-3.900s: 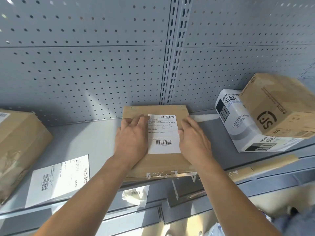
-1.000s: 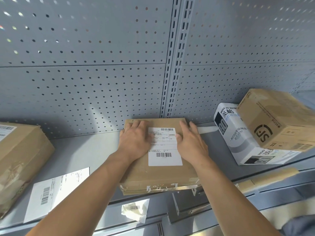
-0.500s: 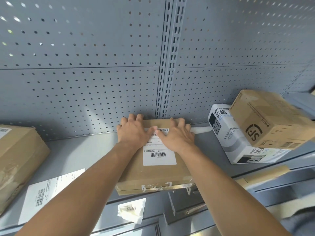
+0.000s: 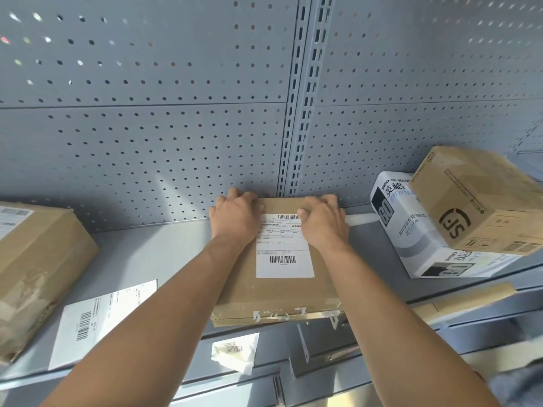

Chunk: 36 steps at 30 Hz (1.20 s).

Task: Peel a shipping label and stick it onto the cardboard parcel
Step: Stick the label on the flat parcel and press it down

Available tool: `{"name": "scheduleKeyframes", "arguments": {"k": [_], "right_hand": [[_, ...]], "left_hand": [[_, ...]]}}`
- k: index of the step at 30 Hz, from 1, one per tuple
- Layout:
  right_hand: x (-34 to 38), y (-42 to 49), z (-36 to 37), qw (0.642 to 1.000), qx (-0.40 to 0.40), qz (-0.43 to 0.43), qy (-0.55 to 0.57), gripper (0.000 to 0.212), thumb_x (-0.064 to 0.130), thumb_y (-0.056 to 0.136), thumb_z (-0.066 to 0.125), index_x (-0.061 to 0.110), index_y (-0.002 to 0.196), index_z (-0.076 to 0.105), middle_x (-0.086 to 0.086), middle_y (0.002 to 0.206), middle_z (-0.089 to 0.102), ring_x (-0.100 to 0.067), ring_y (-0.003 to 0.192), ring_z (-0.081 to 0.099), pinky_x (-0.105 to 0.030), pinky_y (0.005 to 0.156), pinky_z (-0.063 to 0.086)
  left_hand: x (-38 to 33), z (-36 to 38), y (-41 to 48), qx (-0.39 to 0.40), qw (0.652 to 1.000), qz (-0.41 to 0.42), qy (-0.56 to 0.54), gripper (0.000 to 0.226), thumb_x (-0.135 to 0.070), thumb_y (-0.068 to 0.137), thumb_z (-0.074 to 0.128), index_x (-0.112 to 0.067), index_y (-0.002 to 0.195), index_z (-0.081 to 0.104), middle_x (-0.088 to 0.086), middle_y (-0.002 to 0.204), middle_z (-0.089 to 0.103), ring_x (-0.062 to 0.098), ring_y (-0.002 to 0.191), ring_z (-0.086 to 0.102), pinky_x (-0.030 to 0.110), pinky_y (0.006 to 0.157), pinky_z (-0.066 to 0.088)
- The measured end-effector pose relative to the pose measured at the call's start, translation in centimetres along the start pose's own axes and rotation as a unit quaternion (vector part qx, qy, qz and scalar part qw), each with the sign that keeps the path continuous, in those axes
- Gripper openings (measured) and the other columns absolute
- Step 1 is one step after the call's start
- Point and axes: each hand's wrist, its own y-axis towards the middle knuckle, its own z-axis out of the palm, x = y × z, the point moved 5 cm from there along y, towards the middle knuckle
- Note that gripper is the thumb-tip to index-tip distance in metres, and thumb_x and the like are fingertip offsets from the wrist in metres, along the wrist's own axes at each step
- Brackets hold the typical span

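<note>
Fingers (image 4: 235, 198) of the left hand (image 4: 235, 218) curl over the far top edge of a flat brown cardboard parcel (image 4: 276, 292), close together, with the palm lying flat on the parcel's upper left part. Far to the left of those fingers, a larger brown cardboard box (image 4: 38, 268) sits at the end of the grey metal shelf (image 4: 152, 254). Nearer, below and left of the fingers, a loose white sheet printed with a barcode (image 4: 100, 321) lies flat on the shelf.

Between the two hands, a white rectangular shipping label (image 4: 283, 251) is stuck flat on top of the parcel; both palms overlap its upper corners. The right hand (image 4: 323, 224) mirrors the left, its fingers (image 4: 320, 201) bunched and hooked over the parcel's far edge. Whether either hand is gripping or only pressing cannot be told.

Below the hands, under the parcel's overhanging front edge, a crumpled white scrap of paper (image 4: 235, 351) lies on a lower level.

To the right of the right fingers, a white printed carton (image 4: 417, 236) lies tilted, and a brown cardboard box with a black logo (image 4: 476, 201) leans on top of it. Behind everything stands a grey perforated metal back panel (image 4: 147, 136).
</note>
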Motion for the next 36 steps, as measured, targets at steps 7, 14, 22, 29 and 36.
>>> {"name": "scheduleKeyframes", "arguments": {"k": [7, 14, 22, 29, 36], "right_hand": [[-0.19, -0.38, -0.29, 0.999, -0.028, 0.0, 0.025, 0.031, 0.031, 0.102, 0.049, 0.027, 0.13, 0.062, 0.0, 0.142, 0.045, -0.034, 0.124, 0.05, -0.05, 0.099, 0.047], [0.63, -0.97, 0.31, 0.998, 0.007, 0.002, -0.062, 0.092, 0.089, 0.077, 0.04, 0.021, 0.138, 0.051, -0.005, 0.143, 0.039, -0.036, 0.128, 0.044, -0.052, 0.101, 0.043], [0.65, -0.75, 0.4, 0.998, -0.002, -0.006, -0.063, 0.081, 0.079, 0.082, 0.049, 0.019, 0.137, 0.051, -0.006, 0.142, 0.04, -0.037, 0.127, 0.044, -0.052, 0.099, 0.044], [0.25, -0.6, 0.17, 1.0, -0.006, -0.002, -0.026, 0.05, 0.052, 0.098, 0.051, 0.021, 0.137, 0.054, -0.006, 0.145, 0.039, -0.037, 0.129, 0.042, -0.051, 0.101, 0.042], [0.02, -0.4, 0.24, 1.0, -0.018, -0.012, -0.012, 0.031, 0.036, 0.103, 0.048, 0.022, 0.128, 0.058, -0.005, 0.141, 0.042, -0.035, 0.123, 0.045, -0.051, 0.098, 0.044]], "left_hand": [[0.36, -0.2, -0.24, -0.027, 0.999, 0.01, -0.027, 0.032, -0.027, 0.103, 0.047, -0.033, 0.123, 0.071, 0.001, 0.137, 0.058, 0.035, 0.121, 0.051, 0.044, 0.099, 0.038], [-0.31, 0.33, -0.42, 0.018, 0.998, 0.003, 0.052, 0.073, -0.081, 0.084, 0.044, -0.031, 0.135, 0.058, 0.004, 0.135, 0.051, 0.034, 0.124, 0.048, 0.047, 0.101, 0.036], [-0.29, 0.38, -0.31, 0.013, 0.999, 0.004, 0.051, 0.071, -0.08, 0.085, 0.045, -0.03, 0.134, 0.058, 0.004, 0.135, 0.051, 0.033, 0.125, 0.048, 0.048, 0.103, 0.037], [-0.17, 0.23, -0.16, 0.004, 1.0, 0.006, 0.026, 0.045, -0.054, 0.1, 0.045, -0.03, 0.135, 0.06, 0.005, 0.137, 0.053, 0.033, 0.125, 0.049, 0.048, 0.104, 0.035], [0.18, 0.33, -0.09, -0.011, 1.0, 0.017, 0.0, 0.031, -0.032, 0.103, 0.045, -0.031, 0.128, 0.062, 0.003, 0.136, 0.054, 0.032, 0.118, 0.05, 0.045, 0.099, 0.035]]}}
